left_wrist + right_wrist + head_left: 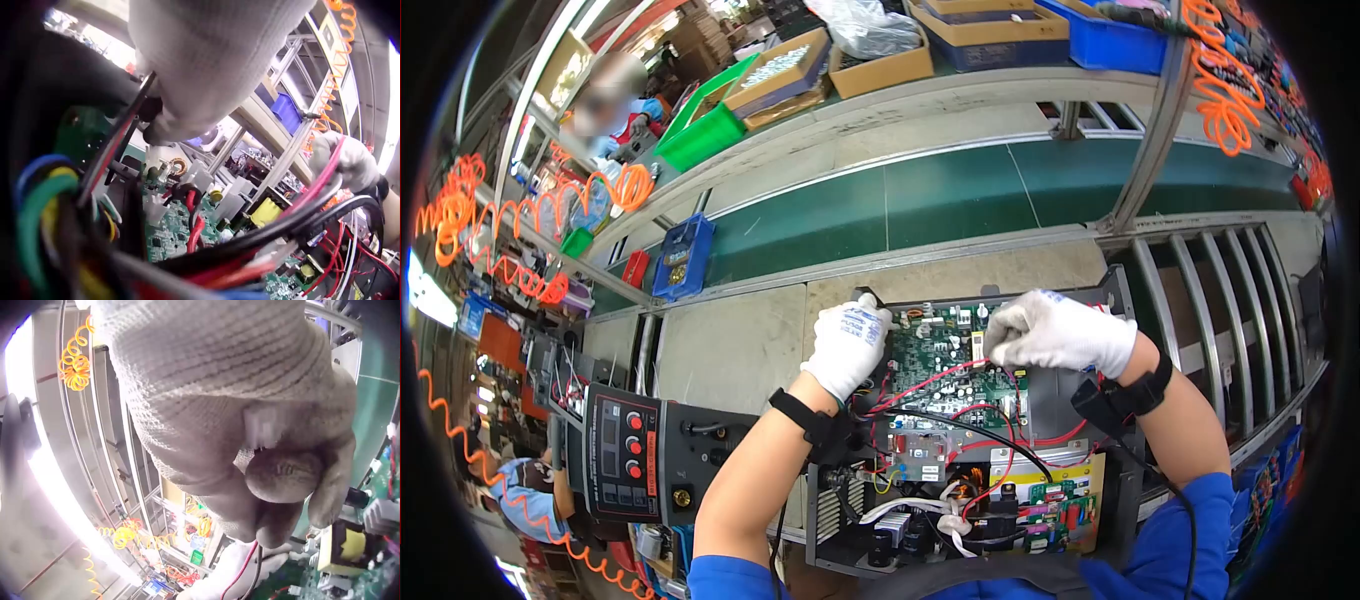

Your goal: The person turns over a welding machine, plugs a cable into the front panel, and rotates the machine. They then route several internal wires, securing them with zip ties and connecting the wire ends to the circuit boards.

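Note:
My right hand (pixel 1060 335), in a white glove, is over the right part of a green circuit board (pixel 930 350). Its curled fingers pinch a red and black wire pair (pixel 250 565), and a small whitish connector (pixel 264 425) shows between thumb and finger in the right wrist view. At the board's left side, my gloved left hand (pixel 850 345) grips the edge of the black casing (pixel 867 297); its fingertips are partly hidden. Red wires (pixel 945 372) and a black cable (pixel 990 428) cross the board. Below sit white cables (pixel 950 525) and a smaller green board (pixel 1065 515).
A control panel with red knobs (pixel 625 450) stands to the left. Behind the casing runs a green conveyor belt (pixel 850 215), with a blue bin (pixel 683 258) at its near edge. Metal rollers (pixel 1200 300) lie to the right. Orange coiled hoses (pixel 1225 90) hang on both sides.

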`<state>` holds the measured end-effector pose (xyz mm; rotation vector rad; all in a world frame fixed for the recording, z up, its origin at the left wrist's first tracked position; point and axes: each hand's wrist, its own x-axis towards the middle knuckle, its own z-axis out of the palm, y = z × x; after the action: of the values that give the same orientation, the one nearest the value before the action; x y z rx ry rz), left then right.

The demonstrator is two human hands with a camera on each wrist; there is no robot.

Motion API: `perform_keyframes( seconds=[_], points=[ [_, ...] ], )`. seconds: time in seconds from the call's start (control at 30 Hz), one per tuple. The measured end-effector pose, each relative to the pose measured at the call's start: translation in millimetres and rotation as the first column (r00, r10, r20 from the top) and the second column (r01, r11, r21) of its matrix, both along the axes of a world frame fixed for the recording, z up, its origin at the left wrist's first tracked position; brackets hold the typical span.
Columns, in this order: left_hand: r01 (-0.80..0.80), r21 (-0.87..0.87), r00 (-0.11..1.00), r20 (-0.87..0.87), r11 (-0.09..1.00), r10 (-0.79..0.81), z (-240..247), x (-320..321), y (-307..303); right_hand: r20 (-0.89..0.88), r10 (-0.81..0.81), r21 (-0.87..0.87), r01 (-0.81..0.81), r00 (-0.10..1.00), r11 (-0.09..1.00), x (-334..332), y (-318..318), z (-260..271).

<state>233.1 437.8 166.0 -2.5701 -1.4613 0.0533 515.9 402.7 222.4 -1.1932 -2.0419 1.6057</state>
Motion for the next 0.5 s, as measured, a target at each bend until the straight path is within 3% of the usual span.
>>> perform_keyframes(
  seconds=[0.2,0.27,0.5],
  points=[
    [0.015,-0.076,0.998,-0.054,0.997,-0.019,6,8,8,-0.081,-0.020,-0.036,0.017,0.997,0.999,9,-17,-20],
    [0.013,-0.077,0.999,-0.041,0.997,-0.017,5,8,9,-0.124,0.005,0.121,0.010,0.992,0.993,9,-15,-25],
    [0.016,-0.125,0.974,-0.223,0.992,-0.044,-3,14,13,-0.037,-0.034,-0.021,0.034,0.999,0.999,7,-16,-9]
  ],
)
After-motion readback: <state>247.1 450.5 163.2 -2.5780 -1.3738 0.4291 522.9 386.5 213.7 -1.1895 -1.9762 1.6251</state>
